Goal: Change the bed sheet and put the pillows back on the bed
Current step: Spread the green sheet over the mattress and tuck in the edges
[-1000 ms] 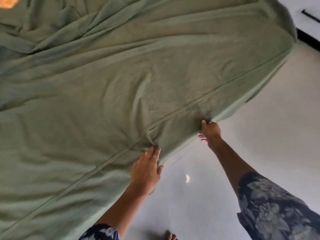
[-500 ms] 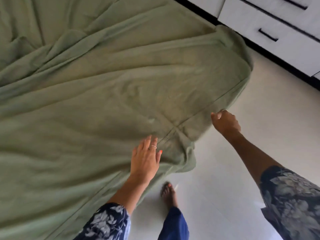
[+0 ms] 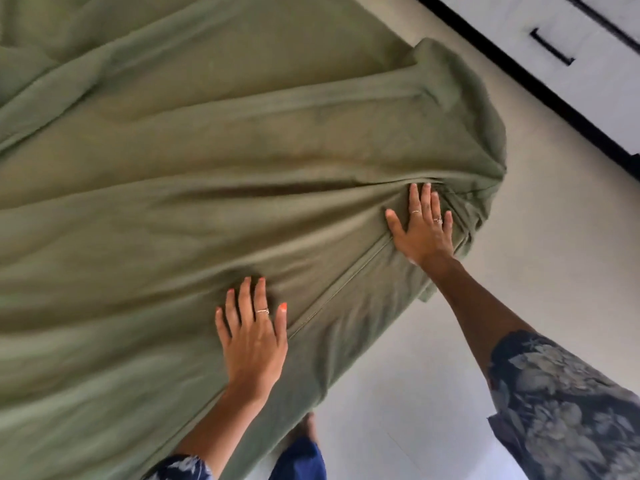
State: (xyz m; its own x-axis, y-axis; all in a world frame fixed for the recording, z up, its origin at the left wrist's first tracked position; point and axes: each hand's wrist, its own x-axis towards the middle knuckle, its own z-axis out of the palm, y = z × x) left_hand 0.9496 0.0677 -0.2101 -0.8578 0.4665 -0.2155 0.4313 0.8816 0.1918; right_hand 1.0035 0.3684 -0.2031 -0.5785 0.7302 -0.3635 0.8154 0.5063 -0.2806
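Both hands moved from the sheet's edge onto its top. Left hand and right hand press flat, fingers spread, on the green sheet hiding the bed; white drawers far right, cut off.

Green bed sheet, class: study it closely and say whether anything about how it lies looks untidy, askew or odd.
Yes. The green bed sheet is not flat: long diagonal folds run across it, and at the bed's corner it is bunched into a lump beside the right hand. Both hands, left hand too, press flat on it, so smoothing looks unfinished.
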